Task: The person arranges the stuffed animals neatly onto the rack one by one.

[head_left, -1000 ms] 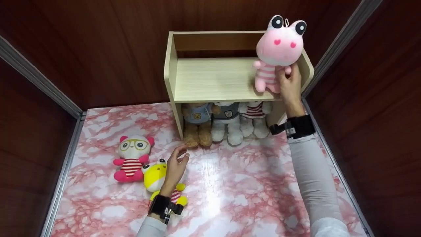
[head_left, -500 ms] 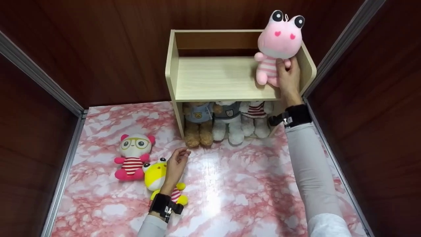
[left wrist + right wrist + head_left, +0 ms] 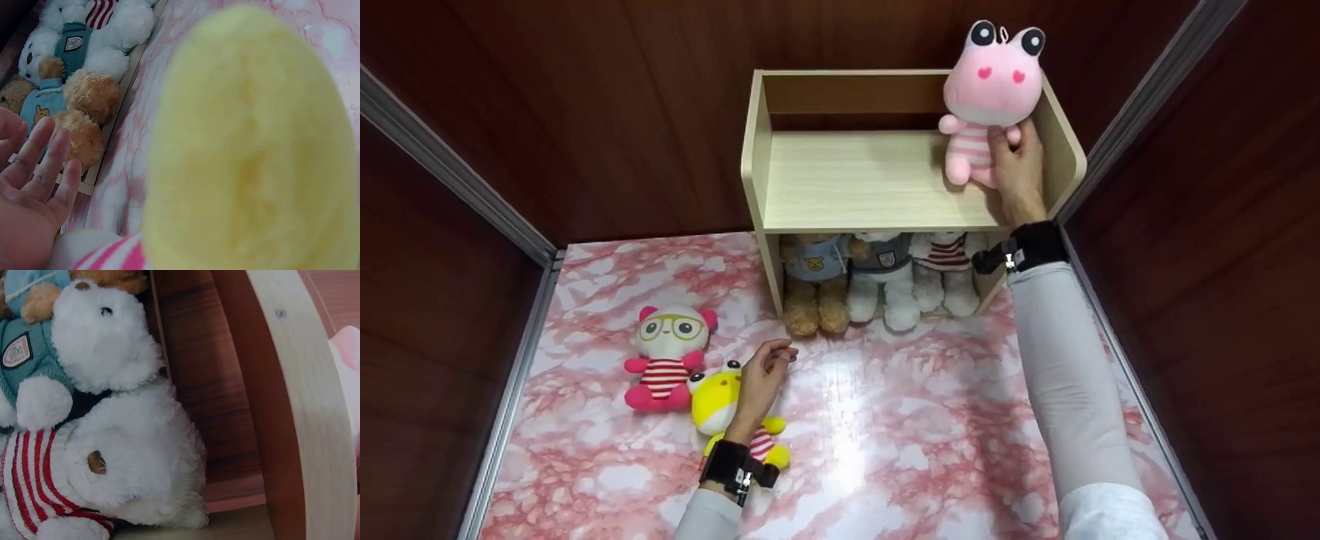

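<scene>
My right hand (image 3: 1020,169) grips a pink frog plush (image 3: 994,90) by the side of its striped body, at the right end of the upper shelf (image 3: 855,180). The plush is upright and faces me. In the right wrist view only a pink sliver of it shows past the shelf edge (image 3: 304,405). My left hand (image 3: 763,379) hovers over a yellow frog plush (image 3: 715,405), fingers loosely bent and holding nothing; the left wrist view shows those fingers (image 3: 42,163) spread. A blurred yellow part of that plush (image 3: 253,146) fills much of the left wrist view.
A panda plush (image 3: 666,360) with yellow glasses lies left of the yellow frog on the marbled floor (image 3: 915,435). Below the shelf sit a brown bear (image 3: 816,289) and two white plush toys (image 3: 885,281). Dark wood walls (image 3: 1207,270) close in on both sides.
My right hand has carried the pink frog plush slightly up and back, farther over the upper shelf. The left hand stays nearly still above the yellow frog.
</scene>
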### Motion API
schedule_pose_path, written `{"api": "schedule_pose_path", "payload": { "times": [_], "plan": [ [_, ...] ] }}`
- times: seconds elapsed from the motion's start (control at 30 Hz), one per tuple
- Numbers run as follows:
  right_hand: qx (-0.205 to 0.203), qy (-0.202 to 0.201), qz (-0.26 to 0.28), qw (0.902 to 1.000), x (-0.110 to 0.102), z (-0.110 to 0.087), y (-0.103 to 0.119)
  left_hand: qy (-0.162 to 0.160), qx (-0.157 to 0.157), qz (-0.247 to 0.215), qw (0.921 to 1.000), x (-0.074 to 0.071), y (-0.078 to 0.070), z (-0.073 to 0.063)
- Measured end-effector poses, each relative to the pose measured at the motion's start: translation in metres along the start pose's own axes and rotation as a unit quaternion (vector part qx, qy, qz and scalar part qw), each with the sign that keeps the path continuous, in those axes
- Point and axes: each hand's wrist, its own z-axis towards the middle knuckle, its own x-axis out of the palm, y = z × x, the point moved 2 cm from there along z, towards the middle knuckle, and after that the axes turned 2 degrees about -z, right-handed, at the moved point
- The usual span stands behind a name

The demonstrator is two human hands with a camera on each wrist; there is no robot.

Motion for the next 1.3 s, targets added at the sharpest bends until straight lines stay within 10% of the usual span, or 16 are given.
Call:
{"api": "schedule_pose_path", "payload": {
  "times": [0.33,0.73,1.0,1.3],
  "plan": [
    [-0.004,0.010,0.013,0.9998,0.002,-0.003,0.002,0.007,0.010,-0.017,0.9998,-0.002,-0.029,-0.013],
    [-0.057,0.018,0.041,0.9974,0.010,-0.026,0.017,0.039,0.006,-0.029,0.9988,-0.005,-0.030,-0.016],
    [-0.034,-0.023,-0.094,0.9947,-0.004,-0.024,0.003,0.033,0.019,-0.027,0.9989,-0.003,-0.030,-0.015],
    [-0.053,-0.004,-0.097,0.9938,-0.014,-0.049,0.005,0.023,0.010,-0.026,0.9993,-0.005,-0.021,-0.009]
  ]
}}
